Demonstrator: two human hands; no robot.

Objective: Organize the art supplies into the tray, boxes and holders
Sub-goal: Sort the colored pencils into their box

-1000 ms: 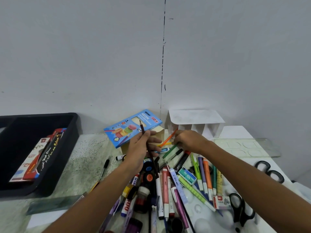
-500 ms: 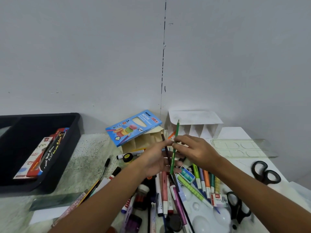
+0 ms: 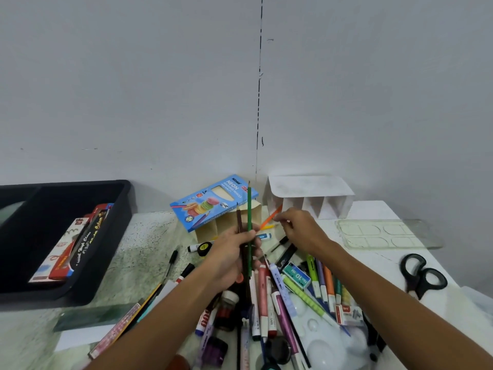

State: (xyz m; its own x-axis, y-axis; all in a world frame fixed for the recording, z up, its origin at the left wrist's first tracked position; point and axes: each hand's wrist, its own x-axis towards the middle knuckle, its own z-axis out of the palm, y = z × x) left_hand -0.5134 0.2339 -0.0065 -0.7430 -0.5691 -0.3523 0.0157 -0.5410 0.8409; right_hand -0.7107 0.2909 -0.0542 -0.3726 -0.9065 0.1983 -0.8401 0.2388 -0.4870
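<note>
My left hand (image 3: 234, 253) is closed around two pencils held upright, a green pencil (image 3: 249, 209) and a shorter brown pencil (image 3: 239, 218). They stand in front of the blue coloured-pencil box (image 3: 213, 200), which leans on a beige cardboard holder (image 3: 226, 227). My right hand (image 3: 300, 229) reaches toward the back, its fingertips pinched on an orange pencil (image 3: 270, 218) lying by the white paper holder (image 3: 309, 202). A pile of markers and pens (image 3: 280, 303) lies below both hands.
A black tray (image 3: 125, 209) at the left holds flat boxes of supplies. A clear palette (image 3: 384, 233) and black scissors (image 3: 422, 275) lie at the right. A staples box (image 3: 296, 275), a white palette (image 3: 320, 340) and a second pair of scissors sit in the pile.
The green pencil passed from my right hand into my left, joining the brown one. My right hand moved back to the orange pencil by the white holder.
</note>
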